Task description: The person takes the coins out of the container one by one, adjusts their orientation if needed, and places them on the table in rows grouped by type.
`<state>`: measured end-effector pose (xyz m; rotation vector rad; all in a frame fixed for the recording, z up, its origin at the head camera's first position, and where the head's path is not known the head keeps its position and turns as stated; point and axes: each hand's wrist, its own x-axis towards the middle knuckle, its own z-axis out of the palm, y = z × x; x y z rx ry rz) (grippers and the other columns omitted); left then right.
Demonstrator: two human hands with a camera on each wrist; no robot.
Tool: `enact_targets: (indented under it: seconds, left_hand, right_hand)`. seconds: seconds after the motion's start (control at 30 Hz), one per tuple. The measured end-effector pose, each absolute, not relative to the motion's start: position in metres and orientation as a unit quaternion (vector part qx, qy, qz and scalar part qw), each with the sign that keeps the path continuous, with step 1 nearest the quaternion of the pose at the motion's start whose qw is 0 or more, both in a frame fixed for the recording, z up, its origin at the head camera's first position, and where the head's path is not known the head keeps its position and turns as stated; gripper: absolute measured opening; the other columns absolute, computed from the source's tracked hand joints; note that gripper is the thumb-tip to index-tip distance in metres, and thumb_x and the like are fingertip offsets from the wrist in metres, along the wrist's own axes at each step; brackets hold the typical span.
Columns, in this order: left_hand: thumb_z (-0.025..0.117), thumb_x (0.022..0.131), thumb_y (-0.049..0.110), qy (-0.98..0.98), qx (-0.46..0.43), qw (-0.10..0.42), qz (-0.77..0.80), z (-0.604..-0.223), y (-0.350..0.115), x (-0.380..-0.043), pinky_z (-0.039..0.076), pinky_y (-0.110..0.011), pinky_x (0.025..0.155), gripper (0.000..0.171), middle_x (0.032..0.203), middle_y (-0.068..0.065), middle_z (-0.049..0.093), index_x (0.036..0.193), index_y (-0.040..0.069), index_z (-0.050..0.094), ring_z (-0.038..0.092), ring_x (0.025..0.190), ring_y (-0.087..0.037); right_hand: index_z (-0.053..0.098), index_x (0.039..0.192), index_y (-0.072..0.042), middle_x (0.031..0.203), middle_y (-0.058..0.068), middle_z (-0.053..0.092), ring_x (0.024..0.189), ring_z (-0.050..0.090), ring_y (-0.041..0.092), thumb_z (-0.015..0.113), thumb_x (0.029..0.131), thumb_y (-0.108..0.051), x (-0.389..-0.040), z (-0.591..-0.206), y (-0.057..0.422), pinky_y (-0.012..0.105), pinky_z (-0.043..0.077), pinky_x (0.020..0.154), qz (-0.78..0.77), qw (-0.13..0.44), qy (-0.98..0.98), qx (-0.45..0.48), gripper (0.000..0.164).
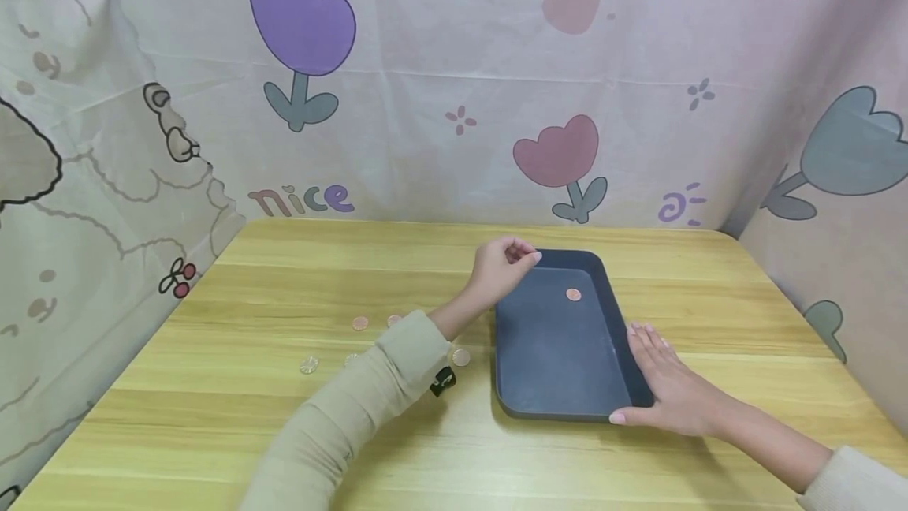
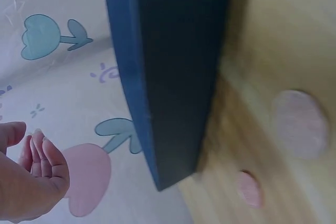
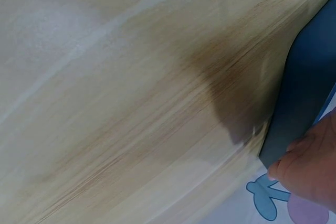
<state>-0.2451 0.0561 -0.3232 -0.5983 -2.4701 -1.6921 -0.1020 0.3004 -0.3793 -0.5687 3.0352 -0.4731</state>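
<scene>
A dark rectangular baking tray [image 1: 553,361] lies on the table, with one copper coin [image 1: 573,295] on its floor near the far end. My left hand [image 1: 502,268] is above the tray's far left corner. Its fingers are loosely bent, and the left wrist view shows a gap between thumb and fingers with no coin visible there. Against the right outer wall and near right corner rests my right hand [image 1: 674,393], fingers extended and thumb by the front rim. Left of the tray, several coins lie on the wood, among them a copper coin [image 1: 360,323] and a paler coin [image 1: 461,357].
The wooden table [image 1: 213,416] ends at a printed cloth [image 1: 426,148] behind and at both sides. A small black device [image 1: 443,381] sits at the left sleeve. That sleeve [image 1: 383,377] crosses over the coin area and partly covers some coins.
</scene>
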Motion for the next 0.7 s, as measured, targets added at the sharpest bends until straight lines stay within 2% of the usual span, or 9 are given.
enact_targets:
  seconds: [0.23, 0.47, 0.7]
  left_hand:
    - [0.065, 0.085, 0.013, -0.800, -0.208, 0.054, -0.561, -0.310, 0.079, -0.250, 0.044, -0.013, 0.060, 0.012, 0.083, -0.011, 0.067, 0.090, 0.002, 0.067, 0.057, 0.069, -0.011]
    - [0.065, 0.085, 0.014, -0.804, -0.212, 0.060, -0.553, -0.310, 0.104, -0.254, 0.043, -0.011, 0.060, 0.011, 0.082, -0.009, 0.068, 0.089, 0.004, 0.068, 0.058, 0.069, -0.010]
    - [0.066, 0.085, 0.014, -0.827, -0.200, 0.040, -0.524, -0.321, 0.126, -0.263, 0.039, -0.010, 0.056, 0.012, 0.081, -0.008, 0.069, 0.089, 0.003, 0.068, 0.058, 0.070, -0.009]
  right_hand:
    - [0.011, 0.143, 0.012, 0.148, 0.036, 0.012, 0.143, -0.004, 0.036, 0.067, 0.073, -0.058, -0.103, -0.379, 0.301, 0.002, -0.018, 0.097, -0.151, 0.008, 0.972, -0.181, 0.114]
    - [0.010, 0.143, 0.012, 0.148, 0.035, 0.012, 0.142, 0.000, 0.041, 0.067, 0.074, -0.057, -0.102, -0.379, 0.301, 0.002, -0.018, 0.097, -0.156, 0.015, 0.971, -0.183, 0.113]
    - [0.010, 0.143, 0.011, 0.149, 0.035, 0.011, 0.143, -0.003, 0.037, 0.067, 0.075, -0.056, -0.102, -0.378, 0.301, 0.001, -0.018, 0.096, -0.168, 0.023, 0.969, -0.181, 0.112]
